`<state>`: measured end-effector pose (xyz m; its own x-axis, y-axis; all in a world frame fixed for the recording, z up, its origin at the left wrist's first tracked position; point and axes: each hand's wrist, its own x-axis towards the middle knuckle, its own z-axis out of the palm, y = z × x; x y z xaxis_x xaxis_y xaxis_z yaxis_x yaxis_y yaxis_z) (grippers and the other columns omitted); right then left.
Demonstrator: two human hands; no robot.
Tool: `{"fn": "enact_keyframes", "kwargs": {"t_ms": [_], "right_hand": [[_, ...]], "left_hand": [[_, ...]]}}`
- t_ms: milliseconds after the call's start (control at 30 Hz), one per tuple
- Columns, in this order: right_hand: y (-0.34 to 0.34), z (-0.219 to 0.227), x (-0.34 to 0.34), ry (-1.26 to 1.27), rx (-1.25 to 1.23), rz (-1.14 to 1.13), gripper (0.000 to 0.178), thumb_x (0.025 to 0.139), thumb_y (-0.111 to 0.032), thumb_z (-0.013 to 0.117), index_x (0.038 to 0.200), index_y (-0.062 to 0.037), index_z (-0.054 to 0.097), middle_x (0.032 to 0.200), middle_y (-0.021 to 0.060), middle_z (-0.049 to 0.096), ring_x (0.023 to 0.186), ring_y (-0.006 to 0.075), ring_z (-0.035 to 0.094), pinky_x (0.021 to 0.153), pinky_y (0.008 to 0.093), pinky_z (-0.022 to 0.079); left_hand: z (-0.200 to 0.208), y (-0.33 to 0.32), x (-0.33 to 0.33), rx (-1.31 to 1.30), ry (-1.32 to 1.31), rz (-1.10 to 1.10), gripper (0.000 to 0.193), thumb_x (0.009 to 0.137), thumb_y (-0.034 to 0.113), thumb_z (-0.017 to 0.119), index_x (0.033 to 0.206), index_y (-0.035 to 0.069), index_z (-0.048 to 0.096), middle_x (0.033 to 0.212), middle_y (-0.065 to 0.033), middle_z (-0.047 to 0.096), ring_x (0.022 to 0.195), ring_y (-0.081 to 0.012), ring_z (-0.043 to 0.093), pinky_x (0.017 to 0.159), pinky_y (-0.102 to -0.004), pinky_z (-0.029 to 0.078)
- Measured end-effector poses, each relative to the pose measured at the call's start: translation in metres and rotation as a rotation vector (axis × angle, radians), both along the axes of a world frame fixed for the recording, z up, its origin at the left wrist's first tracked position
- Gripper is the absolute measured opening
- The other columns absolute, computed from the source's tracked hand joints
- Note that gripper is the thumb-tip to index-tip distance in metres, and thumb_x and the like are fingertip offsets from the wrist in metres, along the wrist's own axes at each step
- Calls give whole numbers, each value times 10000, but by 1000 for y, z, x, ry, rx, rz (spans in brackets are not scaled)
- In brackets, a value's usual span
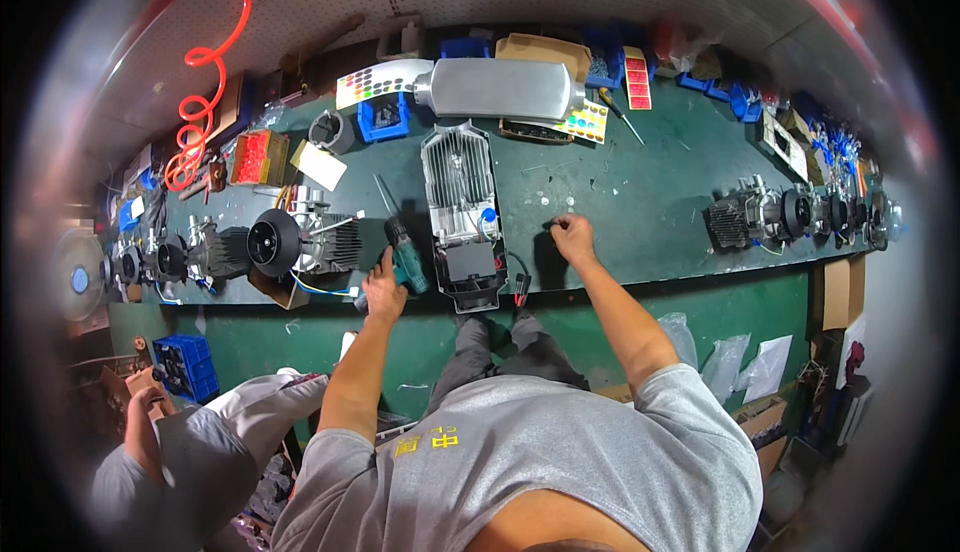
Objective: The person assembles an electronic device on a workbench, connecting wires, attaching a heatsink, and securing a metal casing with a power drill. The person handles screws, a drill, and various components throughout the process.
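Observation:
My left hand is closed round the grip of a teal cordless drill, whose long bit points away from me across the bench. To the right of the drill, an open finned metal housing lies lengthwise in front of me, with a black part and a blue round piece inside its near half. A cable with a connector hangs by its near right corner. My right hand rests low over the bench to the right of the housing, fingers pinched together. Whatever they hold, if anything, is too small to make out.
A silver metal cover lies behind the housing, near blue bins and a screwdriver. Finned blower units line the left, more the right. A red coiled hose hangs back left. Another person sits lower left.

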<state>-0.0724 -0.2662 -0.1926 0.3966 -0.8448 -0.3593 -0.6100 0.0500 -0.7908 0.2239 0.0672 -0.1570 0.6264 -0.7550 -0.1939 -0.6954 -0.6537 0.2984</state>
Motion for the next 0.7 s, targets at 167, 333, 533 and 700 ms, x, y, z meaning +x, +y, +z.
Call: {"fn": "enact_keyframes", "kwargs": {"t_ms": [167,333,533,700], "right_hand": [[51,60,-7,-370,469,-278,103,881,-82,717,915,0,666,797,54,646,658,157,637,586,322,590],[11,19,-12,-94,-48,-136,136,902,-109,722,896,23,688,776,67,692,703,124,681,575,301,578],[-80,3,-1,178,-549,-126,268,834,-123,766,1060,20,753,984,229,748,936,394,727,842,445,579],[-107,0,-7,428,-499,-149,212,876,-190,751,1051,-73,775,1051,208,740,988,408,702,878,493,566]], "left_hand": [[35,31,-12,-98,208,76,857,786,91,736,1558,130,366,1275,-247,625,1207,-439,577,1047,-529,430],[61,70,-47,-476,233,73,744,809,90,770,1483,53,457,1243,-246,663,1105,-428,654,953,-487,525],[93,109,-84,-508,408,232,498,815,47,718,1285,12,556,1034,-126,667,925,-234,647,846,-359,530],[160,103,-110,-500,271,232,295,891,96,726,1148,27,599,919,-64,635,837,-176,596,786,-347,515]]}}
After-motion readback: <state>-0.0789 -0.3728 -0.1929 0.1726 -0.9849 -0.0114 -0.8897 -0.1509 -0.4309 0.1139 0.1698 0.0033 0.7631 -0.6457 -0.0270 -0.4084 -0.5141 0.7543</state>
